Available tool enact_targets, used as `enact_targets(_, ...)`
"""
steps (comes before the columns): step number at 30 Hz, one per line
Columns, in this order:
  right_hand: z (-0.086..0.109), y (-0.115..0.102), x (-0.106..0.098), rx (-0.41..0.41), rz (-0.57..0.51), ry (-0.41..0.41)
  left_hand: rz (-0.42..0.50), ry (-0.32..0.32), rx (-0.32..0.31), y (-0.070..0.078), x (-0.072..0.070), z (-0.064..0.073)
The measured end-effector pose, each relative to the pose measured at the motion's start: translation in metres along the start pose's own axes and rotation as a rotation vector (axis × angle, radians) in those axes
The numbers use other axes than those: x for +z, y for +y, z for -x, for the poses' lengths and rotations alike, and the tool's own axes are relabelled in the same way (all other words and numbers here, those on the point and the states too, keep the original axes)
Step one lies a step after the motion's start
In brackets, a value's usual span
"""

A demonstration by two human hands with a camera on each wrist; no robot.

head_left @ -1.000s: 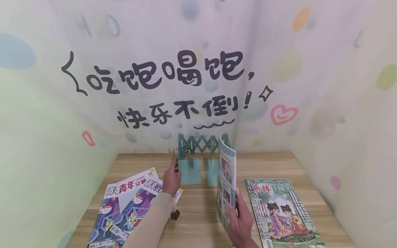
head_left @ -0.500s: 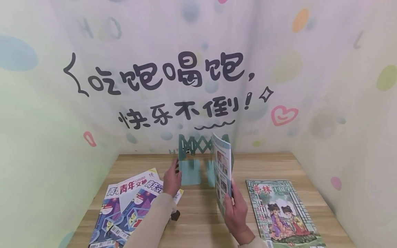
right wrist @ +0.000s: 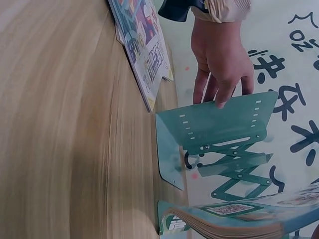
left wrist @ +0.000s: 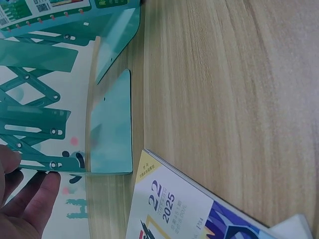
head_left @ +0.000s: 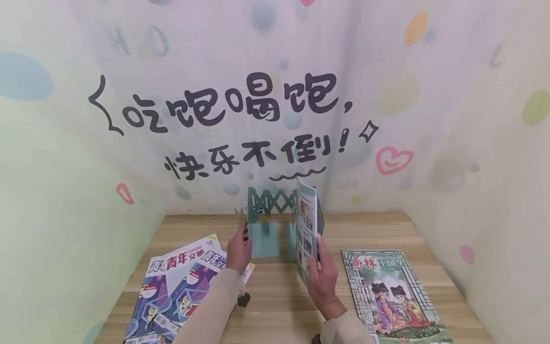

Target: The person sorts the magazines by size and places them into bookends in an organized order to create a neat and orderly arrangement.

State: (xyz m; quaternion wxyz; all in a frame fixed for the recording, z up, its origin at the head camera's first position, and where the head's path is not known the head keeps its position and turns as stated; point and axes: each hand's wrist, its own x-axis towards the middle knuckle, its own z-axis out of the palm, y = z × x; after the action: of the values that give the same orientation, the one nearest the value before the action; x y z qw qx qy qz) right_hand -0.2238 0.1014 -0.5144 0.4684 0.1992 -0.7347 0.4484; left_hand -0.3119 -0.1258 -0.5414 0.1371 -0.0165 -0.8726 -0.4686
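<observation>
Wooden worktop: runs to the wall at its back edge. Green expanding book stand: upright at mid back edge, lattice at rear. Pile of magazines: overlapping, flat, by the left edge toward the front. Flat magazine: near the front right corner. Held magazine: upright, raised, at the stand's right end; cannot tell whether its foot touches the stand.

Right hand: pinches the held magazine, thumb on one side, fingers on the other. Left hand: pinches the left end plate, thumb inside, fingers outside.

Step in hand, as I judge it: loading a magazine into the stand, left hand steadying. Next move likely calls for lowering it squarely against the right end, bottom edge seated, the right hand letting go only once it stands unaided.
</observation>
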Motion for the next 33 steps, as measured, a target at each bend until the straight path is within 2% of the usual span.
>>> enact_targets(7, -0.006, 0.005, 0.005, -0.021, -0.018, 0.026, -0.014, 0.016, 0.006, 0.000, 0.002, -0.002)
enact_targets(20, -0.010, 0.025, 0.015, 0.015, 0.009, 0.020, 0.001, 0.015, 0.010, -0.003, 0.002, -0.003)
enact_targets(25, -0.006, 0.030, 0.018, 0.026, 0.045, 0.015, 0.000, 0.021, 0.025, -0.005, 0.004, -0.003)
enact_targets(33, 0.006, 0.035, 0.021, 0.042, 0.139, 0.007, 0.000, 0.007, 0.001, -0.003, 0.000, -0.002)
